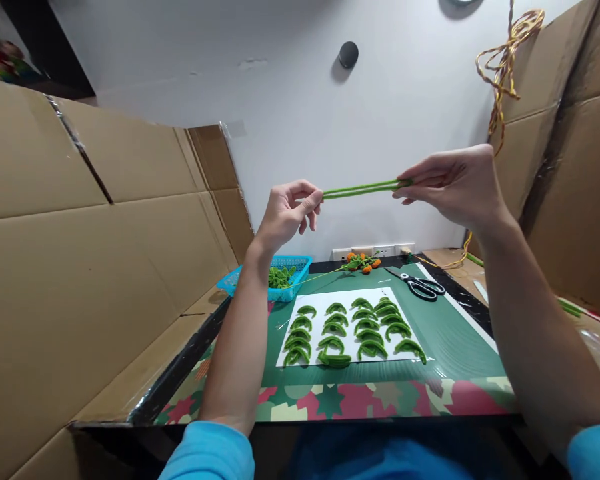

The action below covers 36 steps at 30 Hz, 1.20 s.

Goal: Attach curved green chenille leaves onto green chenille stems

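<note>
Green pipe cleaner strands point(360, 190) stretch nearly level between my two hands, raised in front of the wall. My left hand point(291, 210) pinches one end between thumb and fingertips. At the opposite end, my right hand point(453, 183) grips the strands, with its other fingers folded behind. Two strands run side by side; whether they are one folded piece I cannot tell. Below, a white sheet point(313, 303) bears several curved green pipe cleaner pieces point(367, 325) set out in columns.
A blue basket point(304, 270) with green leafy pieces point(281, 276) stands back left. Behind the sheet lie orange flowers point(365, 262) on green stems, and black-handled scissors point(423, 287) rest on the green mat point(460, 347). Cardboard walls point(105, 267) flank the table; a power strip point(383, 251) sits at the back.
</note>
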Each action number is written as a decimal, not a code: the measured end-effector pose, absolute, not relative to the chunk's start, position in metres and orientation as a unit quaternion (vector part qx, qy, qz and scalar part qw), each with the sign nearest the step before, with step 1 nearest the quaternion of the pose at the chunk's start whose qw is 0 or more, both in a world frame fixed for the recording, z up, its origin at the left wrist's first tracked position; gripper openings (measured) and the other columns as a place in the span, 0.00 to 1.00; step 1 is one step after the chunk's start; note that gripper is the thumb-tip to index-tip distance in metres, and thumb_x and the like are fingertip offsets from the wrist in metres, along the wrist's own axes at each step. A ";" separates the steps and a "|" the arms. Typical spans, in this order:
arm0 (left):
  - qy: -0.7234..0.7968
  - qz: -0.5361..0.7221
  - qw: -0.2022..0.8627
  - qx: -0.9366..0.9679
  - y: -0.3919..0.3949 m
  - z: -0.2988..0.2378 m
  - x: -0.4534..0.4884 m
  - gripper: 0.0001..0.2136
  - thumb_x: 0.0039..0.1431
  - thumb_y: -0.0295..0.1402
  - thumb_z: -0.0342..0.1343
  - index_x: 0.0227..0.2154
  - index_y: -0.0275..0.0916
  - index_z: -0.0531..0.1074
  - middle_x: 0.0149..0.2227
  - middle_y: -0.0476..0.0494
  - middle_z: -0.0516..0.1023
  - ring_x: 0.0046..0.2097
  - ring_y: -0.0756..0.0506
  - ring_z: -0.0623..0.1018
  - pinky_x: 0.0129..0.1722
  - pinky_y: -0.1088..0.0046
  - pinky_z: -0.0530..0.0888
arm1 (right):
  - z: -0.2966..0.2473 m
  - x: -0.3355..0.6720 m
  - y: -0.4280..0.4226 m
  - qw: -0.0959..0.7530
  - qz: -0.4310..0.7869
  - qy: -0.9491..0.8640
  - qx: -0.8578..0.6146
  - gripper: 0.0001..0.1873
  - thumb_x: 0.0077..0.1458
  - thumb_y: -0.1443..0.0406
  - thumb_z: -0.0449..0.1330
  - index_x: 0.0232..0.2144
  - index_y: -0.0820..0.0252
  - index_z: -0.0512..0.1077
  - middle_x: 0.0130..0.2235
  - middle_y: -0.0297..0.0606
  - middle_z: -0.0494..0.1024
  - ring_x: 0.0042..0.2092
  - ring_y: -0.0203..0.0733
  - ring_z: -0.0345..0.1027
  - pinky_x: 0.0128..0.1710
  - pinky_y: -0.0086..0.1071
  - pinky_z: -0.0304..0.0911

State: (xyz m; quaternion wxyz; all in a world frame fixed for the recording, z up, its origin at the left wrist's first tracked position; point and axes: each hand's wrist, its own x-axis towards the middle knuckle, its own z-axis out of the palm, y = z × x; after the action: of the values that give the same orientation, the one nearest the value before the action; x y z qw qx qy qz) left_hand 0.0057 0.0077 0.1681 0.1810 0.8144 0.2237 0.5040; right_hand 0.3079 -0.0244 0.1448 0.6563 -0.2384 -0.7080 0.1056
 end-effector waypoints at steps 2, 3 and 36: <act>0.222 0.502 0.179 0.816 0.008 0.168 0.004 0.16 0.64 0.45 0.65 0.32 0.36 0.74 0.25 0.48 0.74 0.20 0.53 0.75 0.14 0.80 0.64 | 0.145 0.307 -0.025 0.659 0.099 -0.708 -0.236 0.09 0.48 0.62 0.78 0.30 0.55 0.82 0.34 0.38 0.86 0.36 0.49 0.84 0.38 0.46 0.85; 0.222 0.500 0.179 0.818 0.008 0.168 0.004 0.15 0.64 0.44 0.65 0.32 0.36 0.74 0.25 0.48 0.74 0.20 0.53 0.75 0.13 0.80 0.64 | 0.145 0.306 -0.025 0.659 0.097 -0.707 -0.236 0.09 0.47 0.62 0.78 0.29 0.55 0.82 0.33 0.38 0.86 0.35 0.49 0.84 0.38 0.46 0.85; 0.218 0.485 0.210 0.820 0.006 0.162 0.009 0.16 0.67 0.46 0.61 0.34 0.37 0.71 0.32 0.48 0.73 0.22 0.54 0.76 0.14 0.78 0.63 | 0.146 0.312 -0.028 0.677 0.102 -0.704 -0.189 0.11 0.51 0.61 0.76 0.37 0.56 0.85 0.33 0.36 0.87 0.34 0.49 0.85 0.37 0.46 0.86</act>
State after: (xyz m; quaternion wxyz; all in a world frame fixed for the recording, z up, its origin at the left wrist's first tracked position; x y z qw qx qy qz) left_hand 0.0092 0.0059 0.1621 0.2096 0.8204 0.2181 0.4851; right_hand 0.3123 -0.0283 0.1460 0.6771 -0.1891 -0.7039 0.1019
